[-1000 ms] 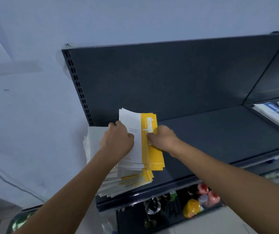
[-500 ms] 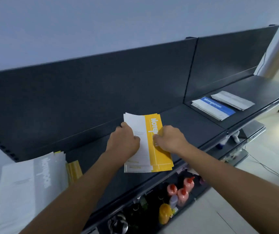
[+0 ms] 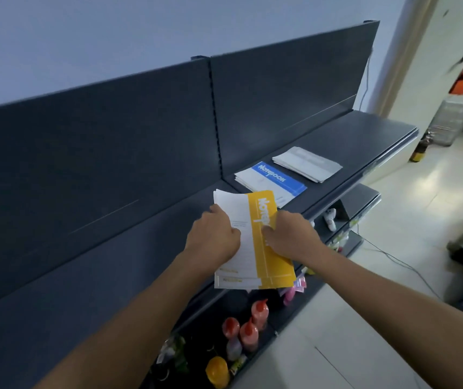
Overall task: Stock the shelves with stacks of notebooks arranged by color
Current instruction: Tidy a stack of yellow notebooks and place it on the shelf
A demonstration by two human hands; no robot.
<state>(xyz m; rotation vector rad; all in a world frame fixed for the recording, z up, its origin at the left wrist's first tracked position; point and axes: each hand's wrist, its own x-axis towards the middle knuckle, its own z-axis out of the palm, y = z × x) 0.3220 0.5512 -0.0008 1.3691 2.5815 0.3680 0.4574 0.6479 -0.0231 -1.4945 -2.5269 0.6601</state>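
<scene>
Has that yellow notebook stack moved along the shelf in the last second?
Yes. The yellow notebook stack went rightward along the shelf: the blue stack, far to its right earlier, now lies just beyond its top corner.

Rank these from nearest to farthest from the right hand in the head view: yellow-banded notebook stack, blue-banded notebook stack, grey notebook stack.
1. Yellow-banded notebook stack, gripped by the right hand.
2. Blue-banded notebook stack, lying just beyond.
3. Grey notebook stack, farther right again.

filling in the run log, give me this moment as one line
yellow notebooks: held over shelf | left hand: grips them | right hand: grips them | on shelf: blue stack, grey stack
</scene>
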